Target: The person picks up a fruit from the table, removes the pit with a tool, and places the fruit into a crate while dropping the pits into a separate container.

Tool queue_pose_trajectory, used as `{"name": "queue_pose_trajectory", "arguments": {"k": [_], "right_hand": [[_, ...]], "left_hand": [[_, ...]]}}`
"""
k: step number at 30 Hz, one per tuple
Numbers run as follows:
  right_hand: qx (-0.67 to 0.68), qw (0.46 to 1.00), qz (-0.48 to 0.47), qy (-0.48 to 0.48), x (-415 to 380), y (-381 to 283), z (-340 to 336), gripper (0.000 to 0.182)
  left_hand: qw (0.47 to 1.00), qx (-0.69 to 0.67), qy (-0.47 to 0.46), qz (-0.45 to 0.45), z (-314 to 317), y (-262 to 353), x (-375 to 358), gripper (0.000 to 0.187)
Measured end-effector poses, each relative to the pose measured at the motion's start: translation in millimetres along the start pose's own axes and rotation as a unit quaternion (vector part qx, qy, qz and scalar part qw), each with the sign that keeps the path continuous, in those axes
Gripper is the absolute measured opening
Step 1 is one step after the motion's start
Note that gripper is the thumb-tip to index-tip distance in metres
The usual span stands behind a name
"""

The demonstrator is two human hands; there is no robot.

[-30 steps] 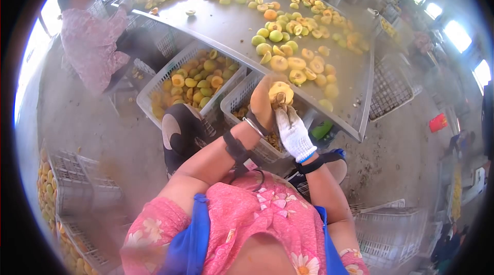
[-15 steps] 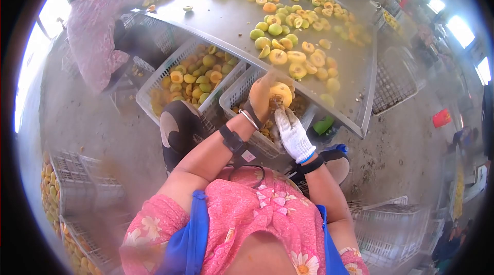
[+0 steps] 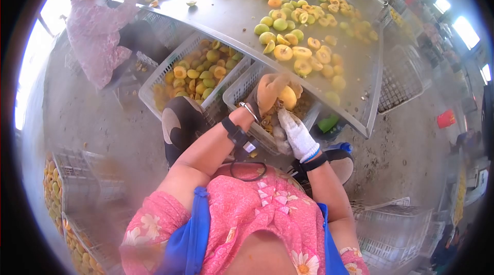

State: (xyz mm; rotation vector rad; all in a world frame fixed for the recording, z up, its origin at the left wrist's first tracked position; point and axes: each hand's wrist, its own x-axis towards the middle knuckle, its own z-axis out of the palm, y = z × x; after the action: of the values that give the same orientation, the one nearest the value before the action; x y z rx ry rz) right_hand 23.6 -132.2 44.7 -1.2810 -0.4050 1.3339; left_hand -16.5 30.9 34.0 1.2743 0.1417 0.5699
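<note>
My left hand, in a tan glove or covering, is closed around a yellow-orange fruit over a white crate at the table's near edge. My right hand, in a white knitted glove, is just below the fruit with its fingers pressed together near the fruit's underside. Something small and dark shows between the two hands, too blurred to name. Beneath the hands the crate contains small brown and yellow pieces. Halved and whole yellow-green fruits lie on the metal table above.
The metal table spans the top. A crate of halved fruits stands left of my hands. A person in a pink patterned top sits at the upper left. Stacked crates are at the lower right, and a red container at the right.
The fruit has turned in my left hand, so its cut or marked face no longer shows. My right hand has moved slightly down and right. The whole view has shifted a little.
</note>
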Motion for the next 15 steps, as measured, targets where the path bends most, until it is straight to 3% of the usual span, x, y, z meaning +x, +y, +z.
{"name": "queue_pose_trajectory", "arguments": {"k": [5,8,11,15], "right_hand": [[0.131,0.988,0.061,-0.046,4.1,6.2,2.3,0.035],[0.203,0.970,0.087,-0.101,8.1,7.5,0.9,0.038],[0.250,0.952,0.091,-0.154,11.6,8.7,-3.9,0.039],[0.346,0.907,0.093,-0.221,25.2,16.1,-14.1,0.040]], "left_hand": [[0.996,-0.044,-0.058,-0.060,-9.8,-4.2,3.2,0.052],[0.959,-0.246,-0.037,-0.132,-4.4,-3.2,-4.1,0.055],[0.965,-0.215,-0.012,-0.153,-0.9,-2.9,-2.1,0.059],[0.936,-0.288,0.024,-0.201,1.7,-5.2,1.2,0.060]]}}
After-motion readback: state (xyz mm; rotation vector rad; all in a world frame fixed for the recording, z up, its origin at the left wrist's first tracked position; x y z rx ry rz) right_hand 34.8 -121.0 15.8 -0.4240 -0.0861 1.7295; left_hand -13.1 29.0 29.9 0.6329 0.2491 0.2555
